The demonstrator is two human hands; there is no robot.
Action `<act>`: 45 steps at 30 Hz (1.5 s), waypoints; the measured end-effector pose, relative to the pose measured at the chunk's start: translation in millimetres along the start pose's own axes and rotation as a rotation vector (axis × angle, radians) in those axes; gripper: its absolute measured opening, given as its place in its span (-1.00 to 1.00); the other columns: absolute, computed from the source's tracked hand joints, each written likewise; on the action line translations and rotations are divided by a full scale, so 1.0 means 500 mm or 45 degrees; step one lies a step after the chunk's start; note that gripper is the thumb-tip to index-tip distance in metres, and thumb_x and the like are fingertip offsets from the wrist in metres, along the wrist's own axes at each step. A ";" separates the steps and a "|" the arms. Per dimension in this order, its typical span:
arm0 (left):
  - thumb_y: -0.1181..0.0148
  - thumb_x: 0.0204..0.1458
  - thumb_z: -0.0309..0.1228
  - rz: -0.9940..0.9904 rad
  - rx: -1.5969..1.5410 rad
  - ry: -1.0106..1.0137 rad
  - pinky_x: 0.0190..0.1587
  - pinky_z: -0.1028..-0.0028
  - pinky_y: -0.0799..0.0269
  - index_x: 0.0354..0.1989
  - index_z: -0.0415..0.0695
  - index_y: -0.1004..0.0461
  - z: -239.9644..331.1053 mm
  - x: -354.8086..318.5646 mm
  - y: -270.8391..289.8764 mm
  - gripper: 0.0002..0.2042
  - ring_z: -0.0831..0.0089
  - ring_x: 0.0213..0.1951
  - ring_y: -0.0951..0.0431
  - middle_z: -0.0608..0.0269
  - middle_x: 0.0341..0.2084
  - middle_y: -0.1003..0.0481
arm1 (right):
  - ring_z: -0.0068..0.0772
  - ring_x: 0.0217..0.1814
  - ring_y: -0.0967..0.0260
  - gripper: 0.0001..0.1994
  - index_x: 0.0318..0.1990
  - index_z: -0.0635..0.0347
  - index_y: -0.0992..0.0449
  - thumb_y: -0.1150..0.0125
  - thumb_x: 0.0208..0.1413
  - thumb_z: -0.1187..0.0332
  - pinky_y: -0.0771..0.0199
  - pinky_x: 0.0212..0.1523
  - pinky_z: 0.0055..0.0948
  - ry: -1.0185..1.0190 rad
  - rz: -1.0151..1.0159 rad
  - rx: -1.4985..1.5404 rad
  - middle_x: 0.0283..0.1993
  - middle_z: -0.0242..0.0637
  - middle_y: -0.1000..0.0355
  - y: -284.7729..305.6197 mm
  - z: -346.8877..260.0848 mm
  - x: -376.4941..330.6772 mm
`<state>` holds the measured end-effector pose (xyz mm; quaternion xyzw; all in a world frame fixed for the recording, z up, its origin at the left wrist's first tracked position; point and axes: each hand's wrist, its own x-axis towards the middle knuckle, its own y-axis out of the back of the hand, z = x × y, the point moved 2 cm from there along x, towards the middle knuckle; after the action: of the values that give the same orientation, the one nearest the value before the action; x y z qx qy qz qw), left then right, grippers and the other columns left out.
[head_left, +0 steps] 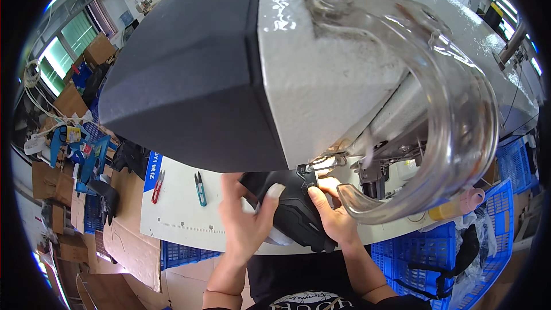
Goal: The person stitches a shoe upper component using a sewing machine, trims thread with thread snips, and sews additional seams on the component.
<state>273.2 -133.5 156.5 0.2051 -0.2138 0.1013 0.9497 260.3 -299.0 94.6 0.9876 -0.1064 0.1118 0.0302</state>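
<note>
A black shoe upper (295, 209) lies on the white work table (183, 209) under the head of a large grey and black sewing machine (270, 63). My left hand (244, 221) grips its left side, thumb on top. My right hand (333, 215) holds its right edge, fingers close to the metal presser foot (321, 163). A clear curved plastic guard (453, 115) hangs over my right hand. The needle itself is hidden by the machine head.
Teal thread snips (200, 189) and red snips (157, 187) lie on the table to the left. Blue plastic crates (505, 195) stand at the right and below the table. Cardboard boxes (69, 103) and more black shoe pieces (106, 198) crowd the left.
</note>
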 end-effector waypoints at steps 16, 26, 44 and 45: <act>-0.47 -0.34 -0.27 -0.170 0.216 0.059 -0.64 0.43 -0.13 -0.70 -0.09 -0.30 -0.049 0.044 -0.083 -0.63 0.46 -0.77 -0.25 0.43 -0.80 -0.24 | -0.50 -0.17 -0.42 -0.86 -0.18 0.34 -0.53 -0.23 0.12 0.49 -0.40 -0.08 -0.50 0.159 -0.180 -0.039 -0.20 -0.25 -0.50 0.017 0.000 0.026; -0.45 -0.36 -0.31 -0.284 0.374 -0.050 -0.57 0.41 -0.24 -0.81 -0.22 -0.36 -0.023 0.063 -0.069 -0.65 0.30 -0.77 -0.33 0.27 -0.82 -0.37 | -0.48 -0.17 -0.42 -0.84 -0.16 0.33 -0.52 -0.21 0.15 0.44 -0.40 -0.09 -0.47 0.068 -0.154 0.076 -0.23 -0.24 -0.50 0.015 0.006 0.017; -0.36 -0.11 -0.31 -0.383 0.403 -0.211 -0.43 0.34 -0.35 -0.36 -0.25 -0.47 -0.008 0.060 -0.073 -0.72 0.29 -0.49 -0.46 0.16 -0.56 -0.45 | -0.67 -0.26 -0.39 -0.82 -0.17 0.45 -0.55 -0.20 0.17 0.46 -0.41 -0.21 -0.63 -0.194 -0.115 0.059 -0.28 -0.37 -0.52 0.007 0.044 0.012; -0.36 -0.11 -0.31 -0.375 0.414 -0.216 -0.43 0.34 -0.35 -0.36 -0.25 -0.47 -0.008 0.061 -0.075 -0.72 0.29 -0.49 -0.46 0.16 -0.56 -0.45 | -0.67 -0.26 -0.39 -0.82 -0.17 0.45 -0.55 -0.20 0.17 0.46 -0.41 -0.21 -0.63 -0.121 -0.146 0.105 -0.28 -0.37 -0.52 0.006 0.041 0.012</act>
<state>312.1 -162.1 153.7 0.3922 -0.2414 -0.0229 0.8874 269.9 -304.9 76.0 0.9966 -0.0463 0.0671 -0.0092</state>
